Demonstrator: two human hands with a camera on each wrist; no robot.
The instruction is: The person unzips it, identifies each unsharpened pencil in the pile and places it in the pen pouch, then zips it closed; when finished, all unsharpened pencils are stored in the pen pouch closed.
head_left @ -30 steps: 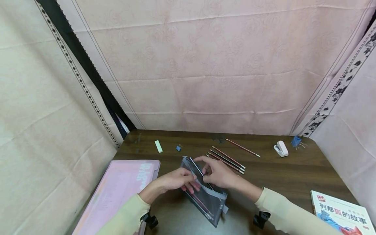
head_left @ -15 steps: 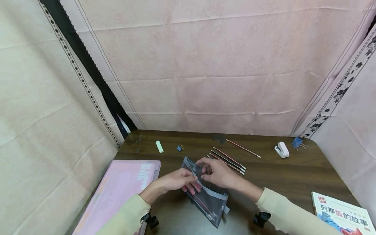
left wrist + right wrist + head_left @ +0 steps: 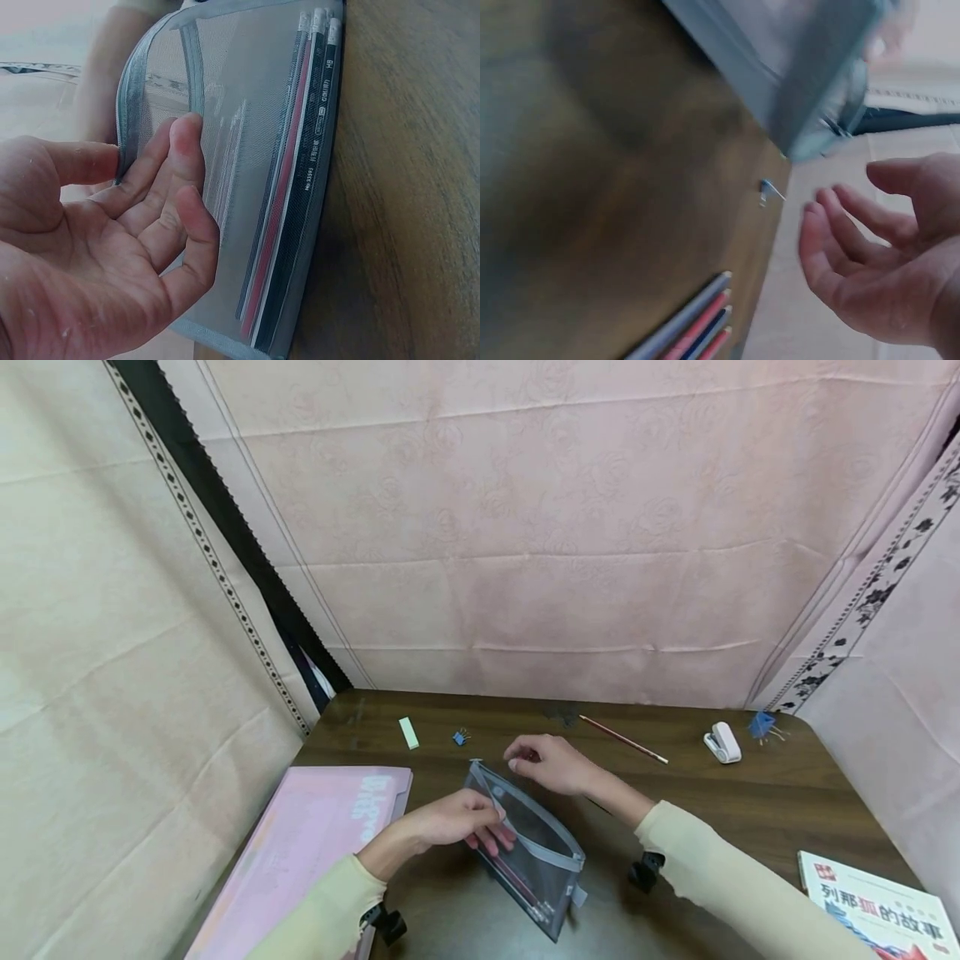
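Note:
My left hand [image 3: 459, 818] pinches the open rim of a grey mesh pencil case [image 3: 543, 885] between thumb and fingers. Several pencils [image 3: 289, 187] lie inside along its bottom edge, seen through the mesh in the left wrist view. Beyond the case, my right hand [image 3: 553, 763] hovers with loosely bent fingers and nothing held. In the right wrist view, several loose pencils [image 3: 694, 326] lie side by side on the table below that hand. The right hand and forearm hide most of them in the head view.
One more pencil [image 3: 622, 739] lies farther back. A green-white eraser-like block [image 3: 408, 733], a small blue binder clip [image 3: 461, 737], a white stapler [image 3: 722, 743] and a larger blue clip [image 3: 762, 724] sit toward the rear. A pink folder [image 3: 315, 843] lies left, a book [image 3: 877, 902] right.
The right hand let a dark pencil slide down into the case, then moved out, away and up over the loose pencils. The left hand keeps its hold on the case, whose mouth gapes wider.

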